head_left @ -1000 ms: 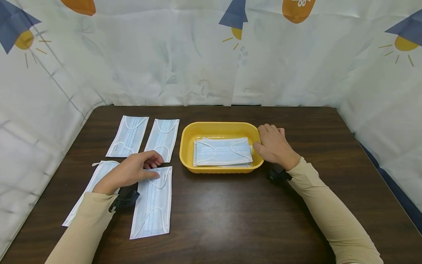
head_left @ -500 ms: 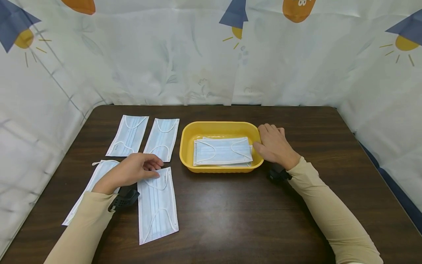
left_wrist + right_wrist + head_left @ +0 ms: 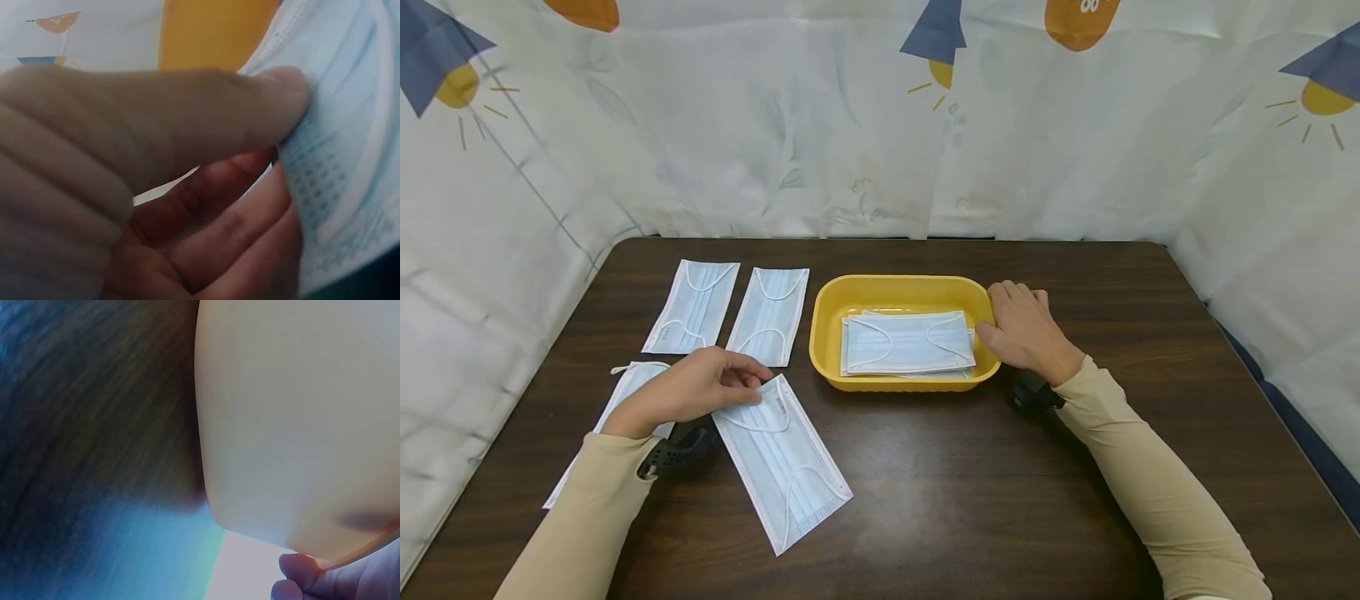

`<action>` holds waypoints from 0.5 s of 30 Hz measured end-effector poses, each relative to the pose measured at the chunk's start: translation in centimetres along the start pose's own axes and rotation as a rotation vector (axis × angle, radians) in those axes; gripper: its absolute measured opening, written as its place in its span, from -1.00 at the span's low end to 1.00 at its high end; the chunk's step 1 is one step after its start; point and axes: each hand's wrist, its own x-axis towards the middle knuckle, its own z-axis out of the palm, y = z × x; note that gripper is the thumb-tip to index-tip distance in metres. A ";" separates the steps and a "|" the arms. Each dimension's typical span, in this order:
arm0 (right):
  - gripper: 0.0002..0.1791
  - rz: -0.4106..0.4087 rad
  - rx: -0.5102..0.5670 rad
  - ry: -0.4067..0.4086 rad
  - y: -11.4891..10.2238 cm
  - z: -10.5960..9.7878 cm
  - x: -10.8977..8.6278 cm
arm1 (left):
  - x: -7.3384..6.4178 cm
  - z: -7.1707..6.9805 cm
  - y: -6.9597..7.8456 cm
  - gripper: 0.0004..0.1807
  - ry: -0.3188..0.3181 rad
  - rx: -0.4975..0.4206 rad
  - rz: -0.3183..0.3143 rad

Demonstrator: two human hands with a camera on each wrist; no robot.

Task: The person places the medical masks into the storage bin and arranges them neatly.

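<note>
My left hand [image 3: 692,387] pinches the upper end of a pale blue face mask [image 3: 786,471], which slants down toward the right over the table. In the left wrist view the thumb [image 3: 187,119] presses on the mask's face [image 3: 350,125], the other fingers curling behind it. My right hand [image 3: 1026,333] grips the right end of a yellow plastic tray [image 3: 850,289]. Fingertips [image 3: 299,570] show at the tray's rim in the right wrist view. A small pile of face masks [image 3: 910,346] lies inside the tray.
Two more masks lie behind my left hand, one at the far left [image 3: 688,304] and one beside it [image 3: 772,312]. Another mask [image 3: 632,383] is partly covered by the left arm. The dark wooden table [image 3: 962,500] backs onto a white printed curtain [image 3: 880,150].
The mask in my left hand has swung, its lower end moving right and its top edge tilting. The right hand and the tray have stayed put.
</note>
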 end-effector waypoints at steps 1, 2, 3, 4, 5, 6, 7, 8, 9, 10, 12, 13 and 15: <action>-0.48 0.000 0.001 0.001 0.0 0.0 0.0 | 0.0 0.0 -0.1 -0.72 -0.012 -0.023 0.001; -0.49 0.000 0.002 0.001 0.0 0.0 0.0 | 0.0 0.0 -0.2 -0.71 -0.028 -0.047 0.000; -0.49 0.000 0.003 0.001 0.0 0.0 0.0 | 0.1 0.0 -0.3 -0.70 -0.045 -0.069 -0.003; -0.48 0.001 0.003 0.001 0.0 0.0 0.0 | 0.1 0.1 -0.4 -0.69 -0.065 -0.090 -0.007; -0.49 0.001 0.003 0.001 0.0 0.0 0.0 | 0.2 0.2 -0.5 -0.67 -0.085 -0.110 -0.011; -0.49 0.002 0.004 0.000 0.0 0.0 0.0 | 0.2 0.2 -0.7 -0.65 -0.104 -0.125 -0.010; -0.48 0.002 0.005 -0.001 0.0 0.0 0.0 | 0.3 0.3 -0.8 -0.63 -0.119 -0.136 -0.008; -0.48 0.003 0.005 -0.001 0.0 0.0 0.0 | 0.3 0.4 -0.8 -0.62 -0.133 -0.150 -0.006; -0.48 0.003 0.006 -0.002 0.0 0.0 0.0 | 0.4 0.5 -0.9 -0.60 -0.145 -0.159 -0.001; -0.47 0.003 0.006 -0.001 0.0 0.0 0.0 | 0.4 0.5 -0.9 -0.58 -0.157 -0.171 0.006; -0.48 0.001 0.009 0.000 0.0 0.0 0.0 | 0.5 0.6 -0.9 -0.56 -0.175 -0.189 0.015; -0.48 0.000 0.009 0.002 0.0 0.0 0.0 | 0.5 0.7 -0.8 -0.56 -0.185 -0.195 0.016; -0.49 -0.003 0.012 0.008 0.0 0.0 0.0 | 0.6 0.8 -0.7 -0.54 -0.204 -0.200 0.019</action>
